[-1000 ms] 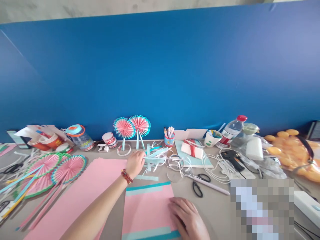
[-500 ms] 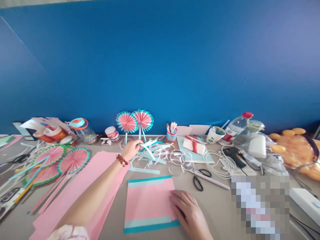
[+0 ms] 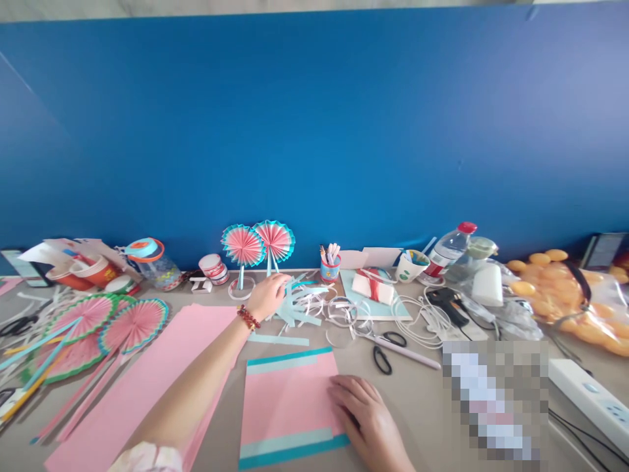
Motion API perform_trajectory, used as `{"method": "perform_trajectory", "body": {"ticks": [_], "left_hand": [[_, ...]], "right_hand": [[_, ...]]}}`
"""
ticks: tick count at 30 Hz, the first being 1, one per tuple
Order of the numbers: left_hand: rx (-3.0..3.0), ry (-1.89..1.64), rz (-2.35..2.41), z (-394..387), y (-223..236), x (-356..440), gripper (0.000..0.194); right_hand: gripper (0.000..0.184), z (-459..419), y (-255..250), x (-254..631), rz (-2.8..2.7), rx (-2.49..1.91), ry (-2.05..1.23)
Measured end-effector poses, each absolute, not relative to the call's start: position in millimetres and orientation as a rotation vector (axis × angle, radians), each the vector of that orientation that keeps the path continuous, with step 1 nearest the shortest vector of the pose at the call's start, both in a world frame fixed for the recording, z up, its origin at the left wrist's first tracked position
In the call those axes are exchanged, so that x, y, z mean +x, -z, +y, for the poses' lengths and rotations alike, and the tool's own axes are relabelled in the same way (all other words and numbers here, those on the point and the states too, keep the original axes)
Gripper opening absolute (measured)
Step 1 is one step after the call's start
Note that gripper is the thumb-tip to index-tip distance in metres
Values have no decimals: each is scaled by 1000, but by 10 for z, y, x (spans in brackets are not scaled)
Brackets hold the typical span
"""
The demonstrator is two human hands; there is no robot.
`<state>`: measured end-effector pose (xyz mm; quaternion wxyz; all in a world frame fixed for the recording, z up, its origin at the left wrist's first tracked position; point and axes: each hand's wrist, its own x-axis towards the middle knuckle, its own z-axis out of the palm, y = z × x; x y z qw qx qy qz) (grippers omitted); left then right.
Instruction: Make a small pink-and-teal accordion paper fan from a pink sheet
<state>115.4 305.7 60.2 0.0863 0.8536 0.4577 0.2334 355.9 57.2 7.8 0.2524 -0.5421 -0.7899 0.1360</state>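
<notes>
My left hand (image 3: 269, 295), with a beaded bracelet at the wrist, reaches over a pile of pale blue and white paper strips (image 3: 307, 305). Its fingers are closed at the near left side of the pile, on pale blue strips by the fingertips. A pink sheet (image 3: 289, 400) with teal and light blue bands along its far and near edges lies before me. My right hand (image 3: 366, 416) rests flat on this sheet's right edge, fingers stretched out. Left of the banded sheet, long pink paper sheets (image 3: 147, 380) lie under my left forearm.
Two pink-and-teal paper fans (image 3: 272, 244) stand at the back by the blue partition (image 3: 314, 131). More round fans (image 3: 133, 328) lie at left. Black-handled scissors (image 3: 382, 359), a glue gun (image 3: 448, 307), a water bottle (image 3: 449, 252) and a power strip (image 3: 597, 400) are at right.
My left hand lifted a little with pale strips at its fingertips, then came back down onto the pile, shifting the strips. The right hand stays on the sheet. The view tilted slightly.
</notes>
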Motion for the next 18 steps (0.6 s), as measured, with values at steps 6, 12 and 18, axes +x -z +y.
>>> {"method": "perform_trajectory", "body": {"ticks": [6, 12, 18], "left_hand": [[2417, -647, 1776, 3191, -525, 940, 25], [2415, -478, 1834, 3165, -320, 862, 17], [2415, -579, 1719, 3175, -325, 946, 22]], "right_hand": [[27, 579, -57, 3558, -2140, -1464, -355], [26, 593, -15, 3568, -2146, -1458, -322], [27, 594, -68, 3554, -2133, -1432, -298]]}}
